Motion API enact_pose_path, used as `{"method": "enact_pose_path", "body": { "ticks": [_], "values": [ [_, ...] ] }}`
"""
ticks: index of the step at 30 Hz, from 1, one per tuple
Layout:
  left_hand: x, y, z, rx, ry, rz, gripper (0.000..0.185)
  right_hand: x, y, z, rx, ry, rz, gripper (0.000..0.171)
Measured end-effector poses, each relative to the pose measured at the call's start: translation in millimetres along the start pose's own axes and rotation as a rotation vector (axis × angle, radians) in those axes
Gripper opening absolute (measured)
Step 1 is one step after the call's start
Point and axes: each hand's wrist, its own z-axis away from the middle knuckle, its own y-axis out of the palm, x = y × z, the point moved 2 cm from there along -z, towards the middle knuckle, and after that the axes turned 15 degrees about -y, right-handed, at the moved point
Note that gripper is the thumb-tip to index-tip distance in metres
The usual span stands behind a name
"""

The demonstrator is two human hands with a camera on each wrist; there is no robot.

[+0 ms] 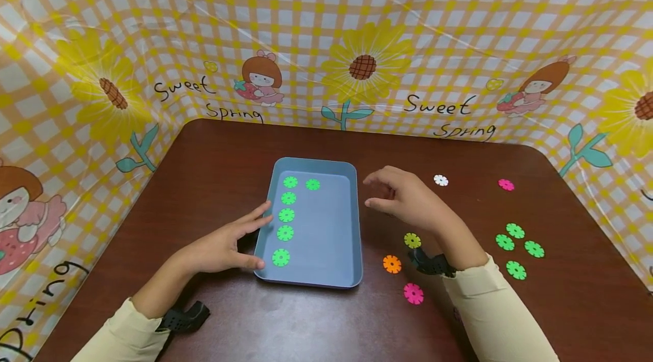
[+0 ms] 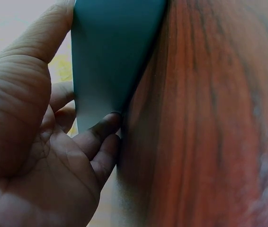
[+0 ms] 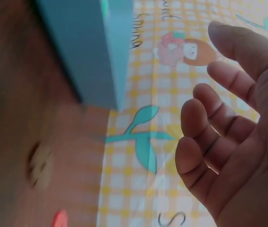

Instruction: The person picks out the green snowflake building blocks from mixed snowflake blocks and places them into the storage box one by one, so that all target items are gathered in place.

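Blue tray (image 1: 326,248) mid-bench (image 1: 229,147), 6 green discs (image 1: 286,215) inside; left hand (image 1: 224,246) relaxed, fingers touching tray's left rim; right hand (image 1: 403,195) released, hovering just right of tray, holding nothing.

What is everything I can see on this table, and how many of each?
Shallow blue plastic tray: one, blue, middle of the table.
Green flower-shaped plastic discs in the tray: six, bright green, five in a column along the tray's left side and one beside the top one.
Loose green flower-shaped discs: four, green, clustered on the table's right side.
Pink discs: two, one near the right sleeve, one far right.
Orange disc: one, right of the tray.
Olive-yellow disc: one, by the right wrist.
White disc: one, beyond the right hand.
Brown wooden table: one.
Left hand: touches the tray's left edge.
Right hand: hovers right of the tray, holding nothing.
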Motion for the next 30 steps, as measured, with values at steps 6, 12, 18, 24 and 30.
{"method": "enact_pose_path", "body": {
  "ticks": [6, 12, 18, 24, 30],
  "values": [
    [0.6, -0.3, 0.9, -0.001, 0.007, 0.003, 0.092, -11.7, -4.4, 37.1, -0.002, 0.008, 0.059, 0.030],
    [0.2, 0.0, 0.1, -0.004, 0.011, 0.005, 0.091, -20.2, -19.1, 72.4, -0.035, 0.019, 0.106, 0.031],
    [0.4, 0.1, 0.9, -0.004, 0.000, 0.010, 0.092, -33.2, -32.3, 102.6, -0.058, 0.034, 0.198, 0.034],
    [0.9, 0.0, 1.0, -0.001, -0.001, 0.014, 0.092, -45.8, -44.9, 130.6, -0.079, 0.064, 0.264, 0.036],
    [1.1, -0.3, 0.0, -0.006, 0.009, 0.000, 0.090, -57.9, -59.1, 159.3, -0.096, 0.153, 0.315, 0.036]
  ]
}}
